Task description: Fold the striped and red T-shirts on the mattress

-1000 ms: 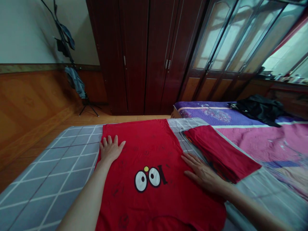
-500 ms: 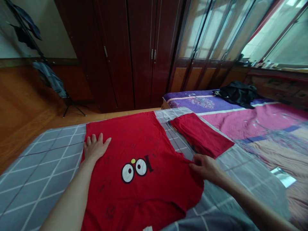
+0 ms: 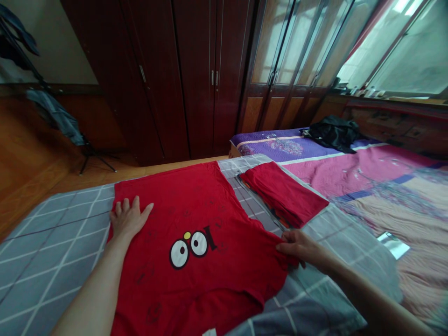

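A red T-shirt (image 3: 168,200) with two cartoon eyes printed on it lies spread over a grey checked bed cover (image 3: 66,228), its neck opening toward me. My left hand (image 3: 129,218) rests flat on the shirt's left side, fingers spread. At the right, my right hand (image 3: 296,246) pinches the edge of the shirt's sleeve between thumb and fingers. Just beyond that hand sits a folded stack of clothes (image 3: 285,191) with red cloth on top.
Dark red wardrobes (image 3: 196,84) stand behind the bed. To the right are a purple and pink quilt (image 3: 315,170), a black garment (image 3: 332,133) and a shiny flat packet (image 3: 394,245). A stand with hanging clothes (image 3: 58,114) is at the left.
The view has turned slightly right, so things sit further left. My right hand still holds the sleeve, which is gathered more in the fingers. The left hand stays flat on the shirt.
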A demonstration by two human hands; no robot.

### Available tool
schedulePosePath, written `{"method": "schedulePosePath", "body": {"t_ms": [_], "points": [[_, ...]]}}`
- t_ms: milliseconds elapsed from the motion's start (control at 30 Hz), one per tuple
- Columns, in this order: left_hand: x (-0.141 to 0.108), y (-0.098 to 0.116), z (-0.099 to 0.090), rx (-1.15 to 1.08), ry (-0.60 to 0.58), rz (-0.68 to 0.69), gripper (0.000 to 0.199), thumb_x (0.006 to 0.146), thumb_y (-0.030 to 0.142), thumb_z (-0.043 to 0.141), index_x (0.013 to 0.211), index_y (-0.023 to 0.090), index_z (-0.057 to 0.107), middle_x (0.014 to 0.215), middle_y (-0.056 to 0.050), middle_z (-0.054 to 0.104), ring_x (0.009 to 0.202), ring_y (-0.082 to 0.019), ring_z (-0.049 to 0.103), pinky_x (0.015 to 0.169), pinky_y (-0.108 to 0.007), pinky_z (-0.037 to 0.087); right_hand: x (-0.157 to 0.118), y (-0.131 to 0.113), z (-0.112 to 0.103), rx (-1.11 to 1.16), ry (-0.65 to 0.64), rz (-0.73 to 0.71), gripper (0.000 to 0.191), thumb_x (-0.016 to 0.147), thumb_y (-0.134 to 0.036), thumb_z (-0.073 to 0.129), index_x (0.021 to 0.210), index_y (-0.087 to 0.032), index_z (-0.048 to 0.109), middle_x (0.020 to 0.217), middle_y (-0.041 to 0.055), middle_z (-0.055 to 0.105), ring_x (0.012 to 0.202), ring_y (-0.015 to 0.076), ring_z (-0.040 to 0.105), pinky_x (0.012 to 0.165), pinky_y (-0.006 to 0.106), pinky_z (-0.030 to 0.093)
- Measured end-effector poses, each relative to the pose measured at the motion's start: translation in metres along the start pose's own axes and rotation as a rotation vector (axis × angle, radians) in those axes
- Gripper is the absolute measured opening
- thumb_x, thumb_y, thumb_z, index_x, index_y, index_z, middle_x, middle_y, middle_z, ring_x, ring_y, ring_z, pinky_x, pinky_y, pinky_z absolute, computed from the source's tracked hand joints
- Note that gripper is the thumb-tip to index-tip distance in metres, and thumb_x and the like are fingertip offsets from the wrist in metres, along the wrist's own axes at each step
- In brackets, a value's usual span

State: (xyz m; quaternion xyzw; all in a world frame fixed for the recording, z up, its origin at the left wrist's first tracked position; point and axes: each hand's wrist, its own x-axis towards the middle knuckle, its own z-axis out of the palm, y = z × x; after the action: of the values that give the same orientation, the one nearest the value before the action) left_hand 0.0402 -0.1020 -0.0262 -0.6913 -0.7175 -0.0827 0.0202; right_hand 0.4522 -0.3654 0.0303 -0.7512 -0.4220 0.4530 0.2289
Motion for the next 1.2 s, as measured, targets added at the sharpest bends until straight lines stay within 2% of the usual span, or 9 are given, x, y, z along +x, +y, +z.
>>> {"method": "schedulePosePath", "body": {"t_ms": [133, 200, 300, 400, 500, 633, 867, 1067, 1200], "points": [[-0.023, 0.048, -0.043, -0.146, 0.158, 0.224, 0.067, 0.086, 0.042, 0.043, 0.143, 0.008, 0.031, 0.147, -0.019, 0.032, 0.136, -0.031, 0.027, 0.11, -0.045, 0.024, -0.005, 0.002, 0.0, 0.231, 0.067, -0.02, 0.031, 0.057, -0.044, 0.068, 0.064, -0.019, 0.051, 0.049, -0.0041, 0.053, 0.041, 0.0085, 0.046, 0.038, 0.02, 0.034], [-0.049, 0.087, -0.065, -0.298, 0.042, 0.544, 0.061, 0.089, 0.038, 0.041, 0.142, 0.01, 0.031, 0.144, -0.013, 0.039, 0.133, -0.022, 0.035, 0.11, -0.036, 0.027, -0.007, 0.002, 0.002, 0.343, 0.035, -0.003, 0.035, 0.056, -0.043, 0.07, 0.078, -0.018, 0.057, 0.056, -0.003, 0.058, 0.043, 0.0098, 0.05, 0.039, 0.02, 0.035], [-0.1, 0.145, -0.079, -0.357, -0.298, 1.04, 0.051, 0.092, 0.038, 0.041, 0.138, 0.017, 0.04, 0.143, -0.009, 0.043, 0.132, -0.019, 0.037, 0.11, -0.034, 0.029, -0.007, 0.0, 0.007, 0.445, 0.0, 0.023, 0.047, 0.06, -0.047, 0.069, 0.096, -0.018, 0.059, 0.066, -0.0007, 0.063, 0.045, 0.0105, 0.051, 0.038, 0.021, 0.034], [-0.141, 0.185, -0.069, -0.287, -0.469, 1.253, 0.055, 0.089, 0.04, 0.05, 0.137, 0.016, 0.041, 0.145, -0.015, 0.038, 0.135, -0.025, 0.033, 0.111, -0.042, 0.026, -0.005, -0.002, 0.009, 0.475, -0.044, 0.029, 0.043, 0.065, -0.05, 0.065, 0.092, -0.017, 0.062, 0.062, -0.0007, 0.06, 0.041, 0.0092, 0.046, 0.037, 0.021, 0.03], [-0.161, 0.202, -0.05, -0.286, -0.382, 1.239, 0.06, 0.083, 0.045, 0.059, 0.13, 0.009, 0.046, 0.141, -0.022, 0.04, 0.135, -0.031, 0.032, 0.111, -0.047, 0.026, -0.005, 0.0, 0.009, 0.426, -0.012, -0.053, 0.036, 0.06, -0.041, 0.066, 0.086, -0.016, 0.064, 0.065, 0.001, 0.063, 0.049, 0.0123, 0.052, 0.044, 0.023, 0.037], [-0.165, 0.202, -0.031, -0.393, -0.226, 1.2, 0.052, 0.08, 0.048, 0.062, 0.118, 0.014, 0.051, 0.134, -0.018, 0.047, 0.129, -0.03, 0.04, 0.108, -0.045, 0.032, -0.01, 0.002, 0.01, 0.175, 0.161, -0.255, 0.027, 0.059, -0.031, 0.063, 0.082, -0.018, 0.067, 0.077, 0.0033, 0.068, 0.074, 0.0209, 0.06, 0.064, 0.029, 0.045], [-0.166, 0.195, -0.027, -0.474, -0.198, 1.186, 0.045, 0.083, 0.039, 0.059, 0.12, 0.016, 0.048, 0.134, -0.015, 0.047, 0.128, -0.028, 0.041, 0.109, -0.046, 0.033, -0.009, -0.026, 0.007, 0.193, -0.049, -0.331, 0.048, 0.073, -0.061, 0.057, 0.057, -0.016, 0.055, 0.05, -0.0016, 0.048, 0.049, 0.0098, 0.043, 0.048, 0.023, 0.033], [-0.166, 0.196, -0.03, -0.459, -0.214, 1.179, 0.046, 0.084, 0.036, 0.057, 0.123, 0.013, 0.048, 0.137, -0.015, 0.044, 0.13, -0.028, 0.037, 0.112, -0.044, 0.029, 0.043, -0.034, 0.014, 0.163, 0.269, -0.348, 0.03, 0.069, -0.032, 0.056, 0.091, -0.014, 0.065, 0.078, 0.0045, 0.065, 0.052, 0.0109, 0.051, 0.047, 0.022, 0.038], [-0.165, 0.195, -0.027, -0.448, -0.202, 1.185, 0.047, 0.084, 0.037, 0.056, 0.124, 0.014, 0.047, 0.137, -0.015, 0.044, 0.13, -0.028, 0.038, 0.112, -0.043, 0.029, 0.056, -0.028, 0.026, 0.078, 0.167, -0.343, 0.042, 0.06, -0.018, 0.053, 0.099, -0.013, 0.067, 0.078, 0.0032, 0.068, 0.055, 0.0116, 0.053, 0.049, 0.021, 0.039]]}}
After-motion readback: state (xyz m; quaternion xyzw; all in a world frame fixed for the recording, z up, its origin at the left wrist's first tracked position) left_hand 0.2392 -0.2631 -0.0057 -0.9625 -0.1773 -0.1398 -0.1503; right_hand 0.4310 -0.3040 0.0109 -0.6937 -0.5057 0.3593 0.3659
